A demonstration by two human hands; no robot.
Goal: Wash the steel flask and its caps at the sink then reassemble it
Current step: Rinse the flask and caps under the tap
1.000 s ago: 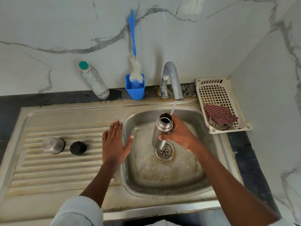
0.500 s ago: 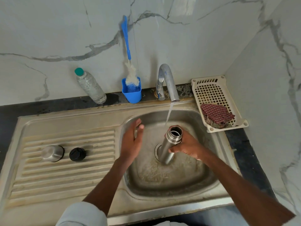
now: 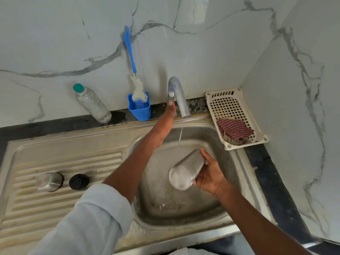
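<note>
Steel flask [image 3: 185, 170]: brushed metal body, uncapped, tipped over with its flat base toward the camera and its mouth pointing down into the sink basin [image 3: 184, 205]. Steel cap [image 3: 49, 181]: domed, standing on the ribbed drainboard [image 3: 60, 205]. Black cap [image 3: 79, 181]: round, just right of the steel cap, apart from it.

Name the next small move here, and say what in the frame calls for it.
Probably turning the tap handle to cut the water. The left hand has reached up to the tap, a thin stream still falls into the sink, and the right hand holds the steel flask tipped bottom-up as if draining. Both caps, steel cap and black cap, wait on the drainboard.
</note>
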